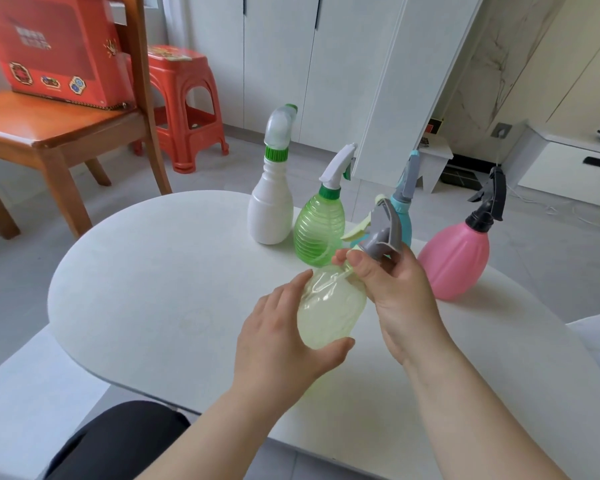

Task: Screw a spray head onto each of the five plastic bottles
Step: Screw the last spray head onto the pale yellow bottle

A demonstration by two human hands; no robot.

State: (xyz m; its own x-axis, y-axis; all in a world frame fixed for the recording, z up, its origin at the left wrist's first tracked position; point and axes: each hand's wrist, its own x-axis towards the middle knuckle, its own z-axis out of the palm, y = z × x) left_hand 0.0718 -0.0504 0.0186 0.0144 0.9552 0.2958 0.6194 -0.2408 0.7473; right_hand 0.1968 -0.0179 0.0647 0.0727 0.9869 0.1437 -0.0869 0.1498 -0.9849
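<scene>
My left hand grips a pale yellow translucent bottle, held tilted above the white table. At the bottle's neck my right hand grips the base of a grey spray head with a yellow trigger. Behind them stand a white bottle with a white and green head, a green ribbed bottle with a white head, a teal bottle partly hidden behind the grey head, and a pink bottle with a black head.
A wooden chair carrying a red box stands at the left beyond the table. A red plastic stool is behind it. White cabinets line the back wall. A dark-clothed knee shows below the table's near edge.
</scene>
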